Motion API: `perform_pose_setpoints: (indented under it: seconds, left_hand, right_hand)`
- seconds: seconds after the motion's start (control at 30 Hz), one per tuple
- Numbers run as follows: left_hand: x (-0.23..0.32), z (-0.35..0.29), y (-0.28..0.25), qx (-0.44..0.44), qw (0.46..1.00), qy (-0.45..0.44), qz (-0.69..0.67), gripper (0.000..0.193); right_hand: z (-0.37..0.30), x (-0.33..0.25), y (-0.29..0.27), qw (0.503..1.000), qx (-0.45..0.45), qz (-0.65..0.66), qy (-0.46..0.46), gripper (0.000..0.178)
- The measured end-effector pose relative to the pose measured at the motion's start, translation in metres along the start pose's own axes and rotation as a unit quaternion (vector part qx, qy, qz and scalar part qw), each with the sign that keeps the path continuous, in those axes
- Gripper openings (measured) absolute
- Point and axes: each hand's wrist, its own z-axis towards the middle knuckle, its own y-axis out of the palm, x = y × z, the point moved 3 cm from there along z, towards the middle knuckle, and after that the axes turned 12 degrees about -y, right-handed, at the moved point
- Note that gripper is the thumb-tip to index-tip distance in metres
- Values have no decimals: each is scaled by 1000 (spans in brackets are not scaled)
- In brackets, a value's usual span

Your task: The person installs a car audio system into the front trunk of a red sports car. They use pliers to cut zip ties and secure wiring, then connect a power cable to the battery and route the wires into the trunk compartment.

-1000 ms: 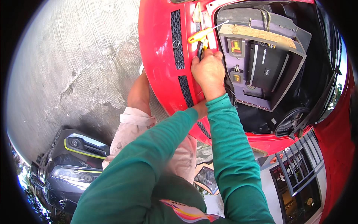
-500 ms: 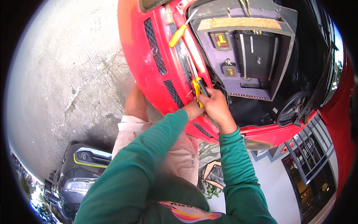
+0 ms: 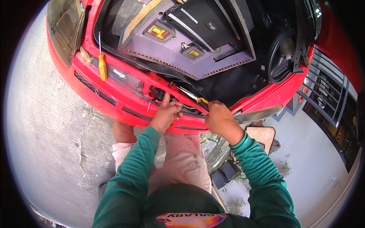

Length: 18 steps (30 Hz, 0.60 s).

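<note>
The car body (image 3: 85, 95) is red, its grille strips (image 3: 95, 89) black mesh. The screwdriver (image 3: 102, 67) has a yellow handle, the second tool (image 3: 203, 102) black and orange. The box (image 3: 171, 57) is purple inside, the sleeves (image 3: 131, 167) green.

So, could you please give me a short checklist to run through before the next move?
1. Yellow-and-black tool held in the right hand: ok.
2. Tool's metal tip apart from the left hand: ok.
3. Left index finger extended toward the black mechanism: ok.
4. Left fingertip touching that mechanism: cannot tell.
5. Yellow-handled screwdriver put away: not ok, it lies loose on the red car.
</note>
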Motion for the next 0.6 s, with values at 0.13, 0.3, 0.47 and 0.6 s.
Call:
perform_pose_setpoints:
  seconds: [0.13,0.3,0.47,0.6]
  left_hand:
    - [-5,2,-5,19,1000,2,-5,93]
    - [-7,5,-11,11,1000,-9,-5,102]
    - [-4,3,-8,21,1000,-13,-8,103]
    - [-4,1,-8,18,1000,-2,-13,102]
  right_hand:
    - [20,-28,12,1000,1,-17,16,24]
    - [47,-30,-3,994,-82,65,-34,18]
    - [59,-24,-5,984,-131,117,3,30]
    - [64,-29,-3,977,-139,157,45,44]
